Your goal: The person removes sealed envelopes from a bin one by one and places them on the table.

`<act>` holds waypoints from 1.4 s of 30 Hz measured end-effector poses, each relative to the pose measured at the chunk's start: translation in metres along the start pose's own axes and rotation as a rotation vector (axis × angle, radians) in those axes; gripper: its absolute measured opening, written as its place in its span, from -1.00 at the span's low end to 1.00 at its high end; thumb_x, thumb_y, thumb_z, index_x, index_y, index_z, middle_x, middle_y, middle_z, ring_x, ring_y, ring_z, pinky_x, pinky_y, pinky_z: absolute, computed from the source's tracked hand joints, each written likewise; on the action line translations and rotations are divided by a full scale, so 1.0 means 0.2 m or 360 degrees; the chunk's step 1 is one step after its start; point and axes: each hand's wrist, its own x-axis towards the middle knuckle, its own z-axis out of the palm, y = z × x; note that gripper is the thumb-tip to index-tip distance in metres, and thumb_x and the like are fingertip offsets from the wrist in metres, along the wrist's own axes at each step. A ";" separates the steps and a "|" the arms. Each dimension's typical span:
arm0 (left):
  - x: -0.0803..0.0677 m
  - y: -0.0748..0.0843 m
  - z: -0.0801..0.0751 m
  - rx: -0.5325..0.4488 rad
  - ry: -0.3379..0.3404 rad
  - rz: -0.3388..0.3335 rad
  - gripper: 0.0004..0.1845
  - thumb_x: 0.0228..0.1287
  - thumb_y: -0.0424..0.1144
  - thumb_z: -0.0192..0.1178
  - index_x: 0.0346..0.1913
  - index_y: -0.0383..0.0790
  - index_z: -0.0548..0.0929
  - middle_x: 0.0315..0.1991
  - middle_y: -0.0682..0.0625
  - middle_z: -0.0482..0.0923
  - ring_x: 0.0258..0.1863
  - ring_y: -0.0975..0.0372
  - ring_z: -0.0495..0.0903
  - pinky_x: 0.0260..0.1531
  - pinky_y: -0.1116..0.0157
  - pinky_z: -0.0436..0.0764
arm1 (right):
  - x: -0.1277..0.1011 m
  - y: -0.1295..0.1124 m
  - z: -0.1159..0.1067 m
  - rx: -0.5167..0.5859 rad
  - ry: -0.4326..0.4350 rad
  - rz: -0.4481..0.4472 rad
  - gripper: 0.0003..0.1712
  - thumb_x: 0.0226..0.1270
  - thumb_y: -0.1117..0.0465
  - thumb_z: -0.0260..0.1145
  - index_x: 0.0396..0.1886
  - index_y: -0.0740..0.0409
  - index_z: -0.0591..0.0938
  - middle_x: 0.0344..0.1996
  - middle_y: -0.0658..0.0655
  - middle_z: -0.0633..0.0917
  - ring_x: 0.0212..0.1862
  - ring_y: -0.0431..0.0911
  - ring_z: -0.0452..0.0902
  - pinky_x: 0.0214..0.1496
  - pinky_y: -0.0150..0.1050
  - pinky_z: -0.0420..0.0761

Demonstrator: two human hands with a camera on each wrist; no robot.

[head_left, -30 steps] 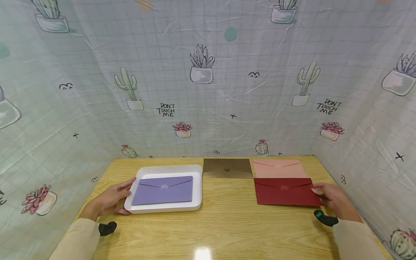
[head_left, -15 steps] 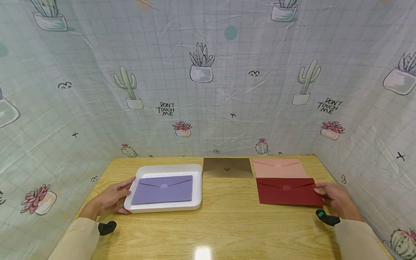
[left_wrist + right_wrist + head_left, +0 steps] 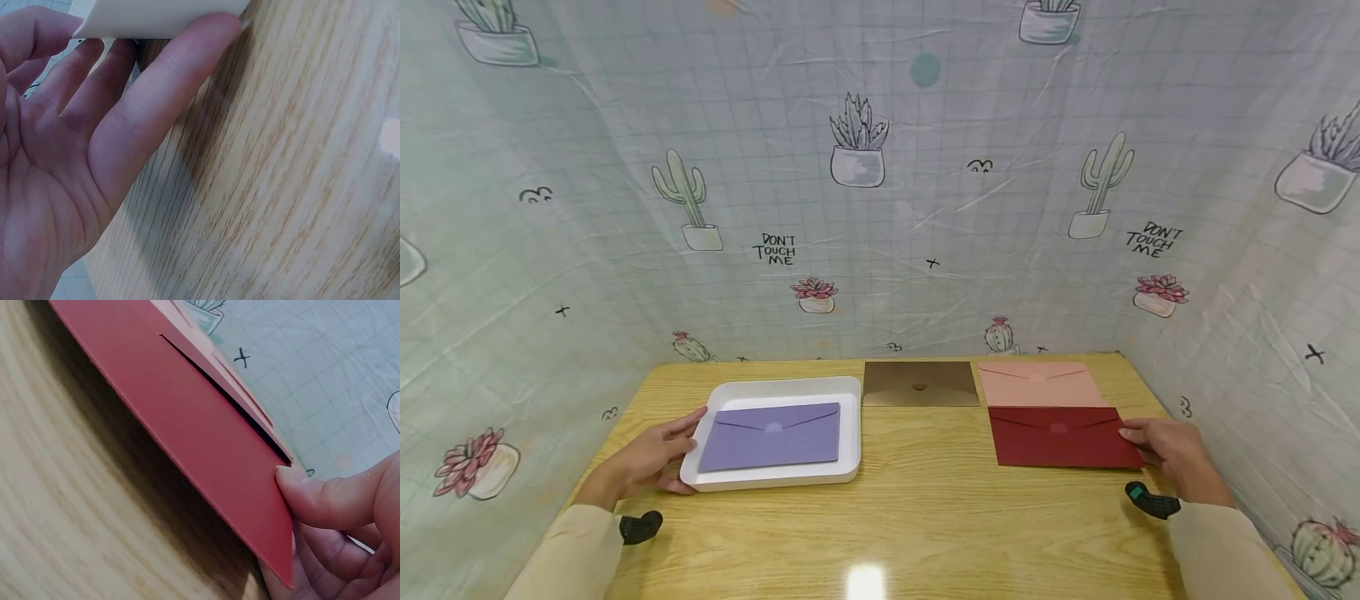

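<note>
Lower right, the red envelope (image 3: 1060, 440) slides slightly rightward, right hand (image 3: 1172, 450) pinching it (left hand (image 3: 643, 458) grips white tray (image 3: 775, 483)); placement seems unsettled.

One purple envelope (image 3: 771, 437), one brown envelope (image 3: 919, 384), one pink envelope (image 3: 1040, 386) and one red envelope (image 3: 1063, 437) made four. There were one white tray (image 3: 775, 482), one wooden table (image 3: 925, 517), two hands (image 3: 643, 458) and two sleeves (image 3: 567, 546).

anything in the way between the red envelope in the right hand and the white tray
Nothing visible: between the red envelope, pinched by the right hand, and the white tray there is only wooden tabletop. The brown envelope lies flat farther back, off the direct line; a purple envelope lies in the tray.
</note>
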 end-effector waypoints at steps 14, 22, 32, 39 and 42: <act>0.00 0.01 -0.01 0.0015 -0.0012 0.0001 -0.20 0.65 -0.29 -0.06 0.72 0.01 -0.24 0.71 -0.29 -0.41 0.36 -0.06 0.46 -0.07 -0.17 0.77 | 0.01 0.04 0.00 -0.0203 0.0049 -0.0119 -0.33 0.31 0.26 0.49 0.33 0.51 0.55 -0.41 -0.30 0.71 -0.39 -0.45 0.62 -0.30 -0.42 0.72; 0.02 0.01 -0.01 0.0021 -0.0016 -0.0001 -0.19 0.64 -0.28 -0.04 0.72 0.00 -0.24 0.71 -0.29 -0.40 0.31 -0.01 0.50 -0.07 -0.16 0.78 | -0.02 0.04 0.02 -0.0250 0.0082 -0.0152 -0.34 0.33 0.27 0.45 0.32 0.58 0.52 -0.42 -0.26 0.70 -0.38 -0.44 0.61 -0.31 -0.43 0.72; 0.01 -0.01 -0.03 0.0020 -0.0013 -0.0001 -0.19 0.65 -0.28 -0.05 0.71 0.03 -0.26 0.71 -0.30 -0.43 0.35 -0.06 0.46 -0.05 -0.18 0.77 | -0.04 0.02 0.06 -0.0339 0.0164 -0.0194 -0.36 0.34 0.26 0.45 0.30 0.58 0.54 -0.42 -0.19 0.74 -0.40 -0.43 0.63 -0.34 -0.44 0.72; 0.01 0.00 -0.03 0.0009 -0.0033 0.0012 -0.18 0.65 -0.26 -0.04 0.71 0.02 -0.27 0.71 -0.30 -0.42 0.32 -0.01 0.50 -0.05 -0.18 0.77 | -0.04 -0.01 0.06 -0.0541 0.0261 -0.0257 -0.44 0.34 0.24 0.45 0.19 0.56 0.62 -0.41 -0.02 0.80 -0.43 -0.28 0.70 -0.36 -0.34 0.74; 0.01 -0.01 -0.02 0.0010 -0.0035 0.0011 -0.19 0.66 -0.27 -0.05 0.71 0.02 -0.28 0.71 -0.30 -0.43 0.32 -0.01 0.49 -0.06 -0.18 0.77 | -0.05 -0.02 0.06 -0.0794 0.0310 -0.0317 -0.50 0.35 0.18 0.43 0.13 0.48 0.69 -0.35 0.19 0.83 -0.31 -0.09 0.74 -0.30 -0.27 0.71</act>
